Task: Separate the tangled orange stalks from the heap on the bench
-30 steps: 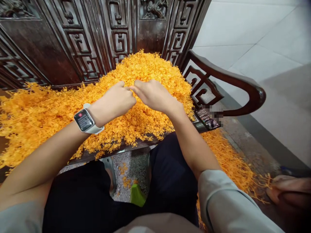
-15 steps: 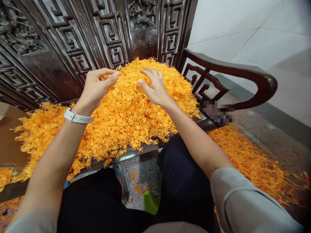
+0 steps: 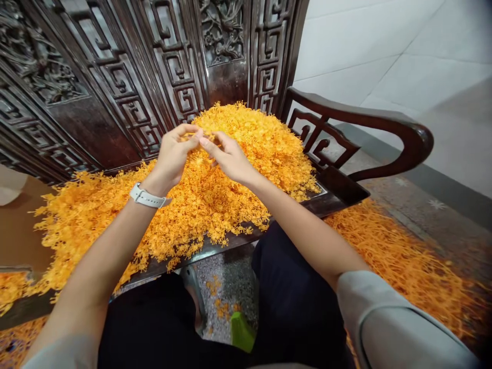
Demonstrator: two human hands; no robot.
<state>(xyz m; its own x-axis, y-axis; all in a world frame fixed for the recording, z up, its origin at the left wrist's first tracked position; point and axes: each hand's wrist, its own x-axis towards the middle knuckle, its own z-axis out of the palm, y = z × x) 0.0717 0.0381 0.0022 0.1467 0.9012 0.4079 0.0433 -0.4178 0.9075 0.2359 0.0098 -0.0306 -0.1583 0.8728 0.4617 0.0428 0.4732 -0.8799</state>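
A big heap of small orange plastic pieces [image 3: 215, 205] covers the seat of a dark carved wooden bench [image 3: 326, 202]. My left hand [image 3: 175, 154], with a white watch on its wrist, and my right hand [image 3: 226, 156] meet above the top of the heap. Thumb and fingers of both hands pinch together on one small orange piece [image 3: 200, 137] held between them. My forearms reach over the bench's front edge, and my knees in dark trousers sit just below it.
The carved bench back [image 3: 154, 66] rises behind the heap, and a curved armrest [image 3: 369, 120] stands at the right. More orange pieces [image 3: 403, 261] lie on the floor at the right and lower left. A green object [image 3: 243, 332] sits between my legs. Pale tiles lie beyond.
My hands went from pinched together low on the heap to apart and open above it. Now they have come together again, pinching a small piece. The view has tilted up slightly.
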